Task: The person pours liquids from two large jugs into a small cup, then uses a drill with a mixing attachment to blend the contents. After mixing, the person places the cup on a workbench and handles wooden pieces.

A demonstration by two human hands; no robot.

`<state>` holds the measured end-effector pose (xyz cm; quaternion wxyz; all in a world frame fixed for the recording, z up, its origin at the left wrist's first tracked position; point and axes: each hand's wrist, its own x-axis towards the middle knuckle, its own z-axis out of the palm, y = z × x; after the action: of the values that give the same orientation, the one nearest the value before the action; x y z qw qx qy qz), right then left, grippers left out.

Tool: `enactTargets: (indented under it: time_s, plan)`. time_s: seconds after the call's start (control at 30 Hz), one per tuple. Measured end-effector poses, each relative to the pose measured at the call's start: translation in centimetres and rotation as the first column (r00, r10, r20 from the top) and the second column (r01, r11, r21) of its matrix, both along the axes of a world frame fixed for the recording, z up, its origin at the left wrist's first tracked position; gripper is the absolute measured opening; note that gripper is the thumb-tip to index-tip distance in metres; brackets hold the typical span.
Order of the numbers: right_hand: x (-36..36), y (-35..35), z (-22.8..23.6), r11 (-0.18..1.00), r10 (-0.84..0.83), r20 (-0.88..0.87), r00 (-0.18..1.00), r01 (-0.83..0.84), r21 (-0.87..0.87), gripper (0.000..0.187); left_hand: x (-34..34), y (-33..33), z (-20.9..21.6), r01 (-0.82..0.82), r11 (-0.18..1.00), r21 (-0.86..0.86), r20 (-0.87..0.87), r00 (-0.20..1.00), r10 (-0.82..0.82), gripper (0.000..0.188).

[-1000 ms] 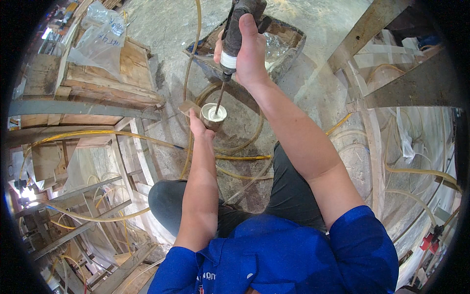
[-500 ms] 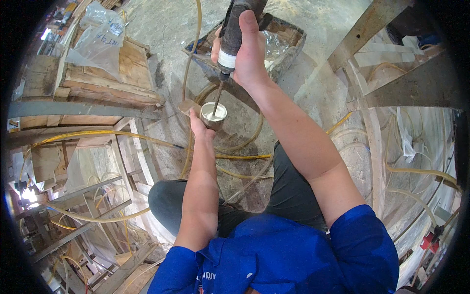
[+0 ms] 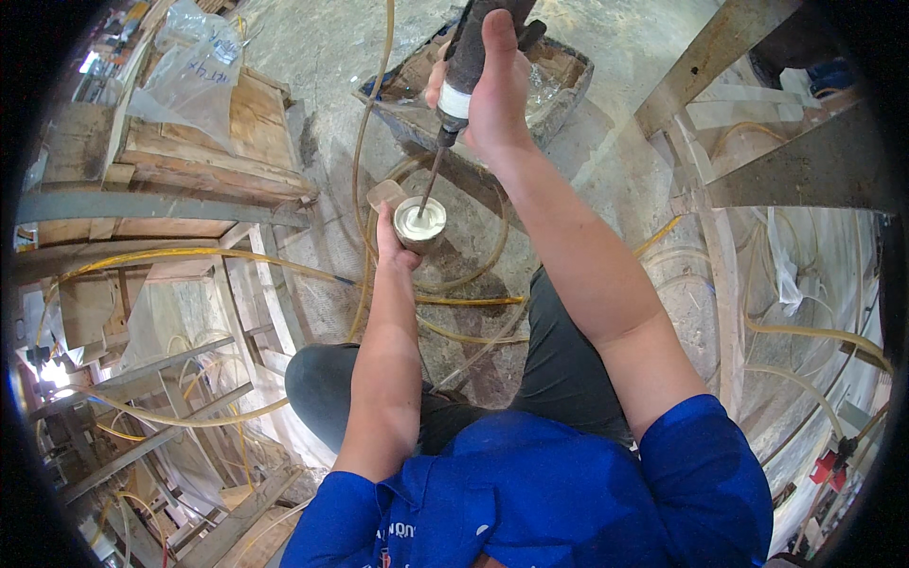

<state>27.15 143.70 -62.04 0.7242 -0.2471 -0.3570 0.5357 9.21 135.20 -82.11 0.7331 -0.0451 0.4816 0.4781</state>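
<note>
My left hand (image 3: 391,244) grips a small cup (image 3: 423,246) from its near left side. Thick white liquid (image 3: 431,220) fills much of the cup. A flat tan piece (image 3: 386,195) juts out beside the cup's rim, above my thumb; whether it belongs to the cup I cannot tell. My right hand (image 3: 499,106) is wrapped round a dark handheld power drill (image 3: 466,66) with a white band near its chuck. From the chuck a thin metal rod (image 3: 433,183) slants down to the left, its lower end sunk in the white liquid. The drill's upper end leaves the picture at the top.
Beyond the cup lies a worn shallow tray (image 3: 559,125) with clear plastic in it. Yellow hoses (image 3: 464,302) loop over the concrete floor between my knees and the tray. Wooden frames (image 3: 222,175) stand at the left, and a metal frame (image 3: 724,275) rises at the right.
The drill and my right hand have shifted slightly right, and the rod leans more. The cup has also moved a little right and shows its white surface more fully.
</note>
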Motion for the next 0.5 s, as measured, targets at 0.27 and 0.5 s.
enactTargets:
  time_s: [0.27, 0.5]
  plan:
    - [1.3, 0.9, -0.5, 0.999, -0.018, -0.046, 0.999, 0.016, -0.039, 0.062, 0.7, 0.1, 1.1, -0.081, 0.996, 0.042, 0.016, 0.997, 0.081, 0.067]
    - [1.2, 0.6, 0.2, 0.985, -0.001, -0.060, 0.998, -0.010, -0.175, 0.062, 0.4, 0.2, 0.7, -0.088, 0.996, 0.023, -0.076, 0.993, 0.090, 0.071]
